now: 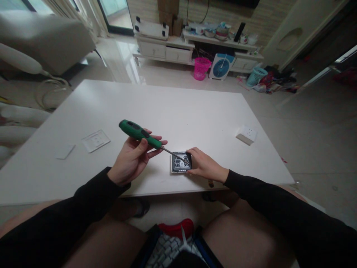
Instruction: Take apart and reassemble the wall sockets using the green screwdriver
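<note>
My left hand (135, 154) is closed around the green and black handle of a screwdriver (141, 134). Its metal shaft slants down to the right, and the tip lies over the right side of a wall socket (178, 160) with a dark inner frame. Whether the tip sits in a screw, I cannot tell. My right hand (205, 163) grips the socket's right edge between thumb and fingers, and the socket rests on the white table (178, 108) near its front edge.
On the left lie a white square frame (96, 140) and a thin white plate (66, 152). A white socket box (247, 134) stands at the right. Beyond the table are a pink basket (201, 69), a blue fan (221, 67) and a white cabinet (152, 49).
</note>
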`<state>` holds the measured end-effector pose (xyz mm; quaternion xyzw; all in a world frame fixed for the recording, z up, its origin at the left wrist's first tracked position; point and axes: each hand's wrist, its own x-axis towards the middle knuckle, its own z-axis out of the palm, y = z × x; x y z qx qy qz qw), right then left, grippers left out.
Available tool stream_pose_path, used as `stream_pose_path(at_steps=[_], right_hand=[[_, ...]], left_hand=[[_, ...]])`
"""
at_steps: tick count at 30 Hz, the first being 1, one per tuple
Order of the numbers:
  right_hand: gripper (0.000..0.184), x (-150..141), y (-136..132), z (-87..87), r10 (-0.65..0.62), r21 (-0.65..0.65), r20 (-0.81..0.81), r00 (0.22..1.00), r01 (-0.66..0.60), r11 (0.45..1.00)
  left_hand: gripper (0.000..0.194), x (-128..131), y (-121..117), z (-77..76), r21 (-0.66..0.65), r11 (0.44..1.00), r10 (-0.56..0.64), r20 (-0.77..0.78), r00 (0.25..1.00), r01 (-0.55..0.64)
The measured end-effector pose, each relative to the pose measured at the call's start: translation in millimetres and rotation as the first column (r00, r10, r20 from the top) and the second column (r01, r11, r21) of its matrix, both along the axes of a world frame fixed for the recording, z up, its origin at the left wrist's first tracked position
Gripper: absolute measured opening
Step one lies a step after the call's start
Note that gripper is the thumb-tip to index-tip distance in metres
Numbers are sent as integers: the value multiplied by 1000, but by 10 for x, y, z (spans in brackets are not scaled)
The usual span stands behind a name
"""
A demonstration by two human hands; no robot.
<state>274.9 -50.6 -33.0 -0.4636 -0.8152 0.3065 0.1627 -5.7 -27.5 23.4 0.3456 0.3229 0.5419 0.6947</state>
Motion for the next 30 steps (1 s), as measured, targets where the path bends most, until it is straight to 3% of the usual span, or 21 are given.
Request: stream_pose_path(at_steps=[4, 12, 18, 23, 30], right_hand=[[70, -105, -7, -57, -12, -43, -51, 999, 10, 999], [79, -418, -108, -260, 60, -6, -187, 981, -62, 998], [82, -378, -105, -406, 50, -2, -274, 960, -53, 999], [83, -364, -96, -507, 40, 17, -323, 945, -36, 999], [85, -374, -109, -567, -12, -5, -336, 942, 11, 1000]], left_hand=[[48, 2, -6, 10, -10, 1000, 15, -24, 1000, -16], [41, -13, 11, 17, 19, 999, 32, -59, 998, -31], [42, -63, 36, -17, 161, 987, 4, -116, 993, 14], [43, -58, 27, -57, 182, 982, -6, -232, 973, 50], [45, -38, 22, -50, 176, 984, 4, -238, 971, 39]])
